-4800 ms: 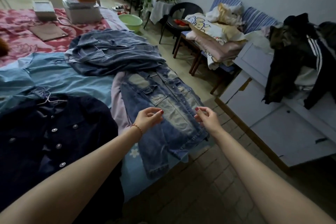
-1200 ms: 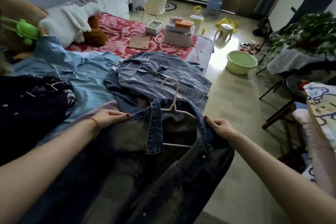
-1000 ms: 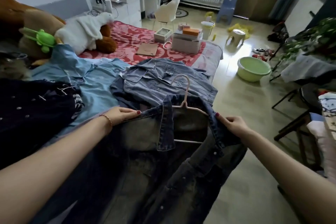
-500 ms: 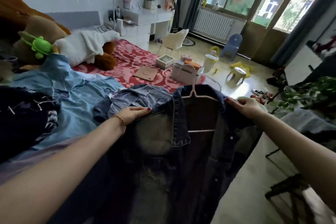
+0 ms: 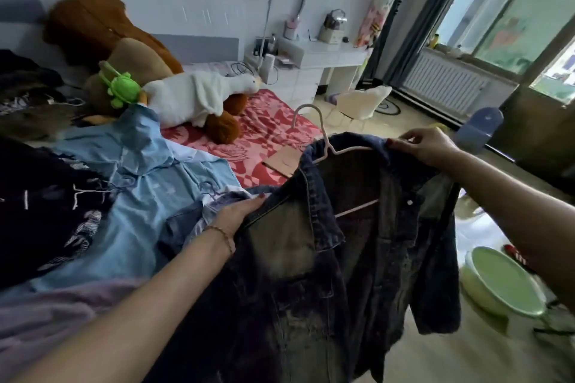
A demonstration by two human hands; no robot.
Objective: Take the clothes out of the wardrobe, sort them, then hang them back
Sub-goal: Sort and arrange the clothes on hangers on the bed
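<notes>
A dark faded denim jacket [image 5: 314, 274] hangs on a pale pink hanger [image 5: 323, 140], held up in front of me above the bed's edge. My left hand [image 5: 239, 214] grips its left shoulder seam. My right hand [image 5: 426, 143] pinches the right shoulder near the collar. The jacket's front is open and its hem drops out of view. On the bed lie a light blue shirt [image 5: 137, 196], a dark navy garment [image 5: 40, 202] with a white hanger, and a lilac cloth [image 5: 40, 317] at the near left.
Plush toys, a brown bear [image 5: 102, 40] and a white goose [image 5: 199, 96], lie on the red patterned bedspread [image 5: 264, 137]. A white desk [image 5: 320, 65] stands behind, a white chair [image 5: 361, 102] beside it. A green basin [image 5: 504, 283] sits on the floor at right.
Both hands have lifted the denim jacket higher off the bed, and my view has tilted up toward the window. Earlier the jacket lay flat on the bed.
</notes>
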